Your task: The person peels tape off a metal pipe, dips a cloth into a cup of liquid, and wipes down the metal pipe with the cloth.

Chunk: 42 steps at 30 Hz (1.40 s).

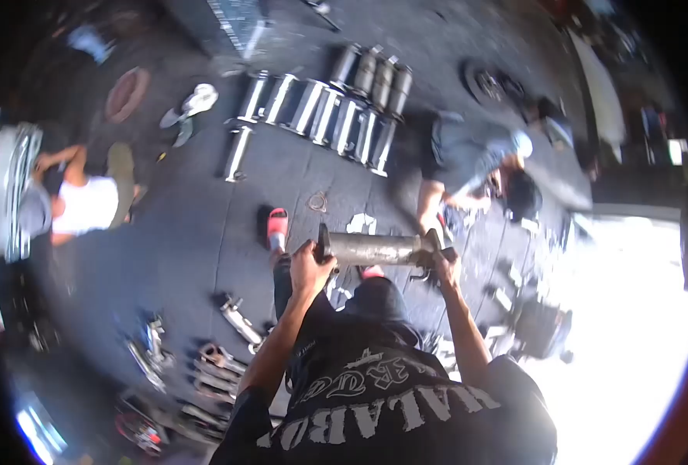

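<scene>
A grey metal cylinder with a flange at each end is held level in front of my body, above the floor. My left hand is closed around its left flange. At the other end, my right hand grips the right flange, with a small bent pipe stub just below. The cylinder's surface looks dull and worn. Below and beyond it, a red slipper on one of my feet shows on the dark floor. Part of the other slipper shows under the cylinder.
Several shiny flanged cylinders lie in rows ahead, with one apart. A person bends over at the right; another in a white top is at the left. Metal pipe parts lie at lower left. A ring-shaped gasket is on the floor.
</scene>
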Each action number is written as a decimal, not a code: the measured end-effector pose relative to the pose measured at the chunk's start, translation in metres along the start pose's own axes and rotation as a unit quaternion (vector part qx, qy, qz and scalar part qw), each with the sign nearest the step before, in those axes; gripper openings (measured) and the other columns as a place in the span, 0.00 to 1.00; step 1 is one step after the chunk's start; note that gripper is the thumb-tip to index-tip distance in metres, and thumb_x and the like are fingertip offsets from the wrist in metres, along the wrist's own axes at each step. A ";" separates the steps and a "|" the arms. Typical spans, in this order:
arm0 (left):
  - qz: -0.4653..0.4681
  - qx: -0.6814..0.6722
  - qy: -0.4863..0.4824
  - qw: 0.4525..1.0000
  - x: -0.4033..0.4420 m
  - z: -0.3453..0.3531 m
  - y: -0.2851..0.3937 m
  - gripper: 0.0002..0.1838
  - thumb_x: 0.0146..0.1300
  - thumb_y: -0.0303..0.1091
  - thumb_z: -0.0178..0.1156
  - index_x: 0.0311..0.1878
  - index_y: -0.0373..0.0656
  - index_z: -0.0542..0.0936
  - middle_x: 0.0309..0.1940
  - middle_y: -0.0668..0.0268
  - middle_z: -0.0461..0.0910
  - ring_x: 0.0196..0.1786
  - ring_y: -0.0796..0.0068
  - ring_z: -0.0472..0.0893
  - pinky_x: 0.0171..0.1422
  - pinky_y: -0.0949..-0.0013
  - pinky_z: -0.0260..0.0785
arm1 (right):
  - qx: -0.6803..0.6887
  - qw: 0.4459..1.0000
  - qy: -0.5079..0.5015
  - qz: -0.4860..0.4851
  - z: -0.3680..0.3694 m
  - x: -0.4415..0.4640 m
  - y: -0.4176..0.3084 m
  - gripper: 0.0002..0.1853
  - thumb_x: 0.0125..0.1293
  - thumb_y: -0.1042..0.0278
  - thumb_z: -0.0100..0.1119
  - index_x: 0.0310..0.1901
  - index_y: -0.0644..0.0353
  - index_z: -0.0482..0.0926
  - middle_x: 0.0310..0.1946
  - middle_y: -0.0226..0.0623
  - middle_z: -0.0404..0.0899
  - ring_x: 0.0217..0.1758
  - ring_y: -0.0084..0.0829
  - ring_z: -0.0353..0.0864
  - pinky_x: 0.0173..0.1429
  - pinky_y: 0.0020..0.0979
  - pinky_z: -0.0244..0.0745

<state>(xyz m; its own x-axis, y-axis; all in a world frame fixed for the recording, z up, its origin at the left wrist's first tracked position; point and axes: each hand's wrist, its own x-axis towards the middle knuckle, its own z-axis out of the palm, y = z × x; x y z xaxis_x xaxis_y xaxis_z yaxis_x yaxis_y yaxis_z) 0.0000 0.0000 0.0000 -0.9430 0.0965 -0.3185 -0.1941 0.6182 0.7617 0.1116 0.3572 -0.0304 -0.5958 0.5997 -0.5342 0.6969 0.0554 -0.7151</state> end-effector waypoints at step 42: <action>-0.248 0.241 -0.529 0.775 0.325 0.259 -0.460 0.09 0.67 0.32 0.63 0.48 0.48 0.75 0.44 0.70 0.82 0.54 0.75 0.80 0.65 0.63 0.71 | 0.018 0.967 0.240 0.081 0.445 0.129 0.504 0.19 0.58 0.66 0.66 0.46 0.71 0.76 0.36 0.48 0.82 0.40 0.34 0.81 0.48 0.39 0.77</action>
<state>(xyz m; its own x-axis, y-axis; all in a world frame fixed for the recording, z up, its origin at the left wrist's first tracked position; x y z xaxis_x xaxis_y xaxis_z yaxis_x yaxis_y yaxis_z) -0.1469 -0.0509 -0.5999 0.0152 0.1814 -0.9833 -0.0968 0.9790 0.1791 0.2081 0.1076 -0.6605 -0.2195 0.9005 -0.3754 0.7458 -0.0932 -0.6596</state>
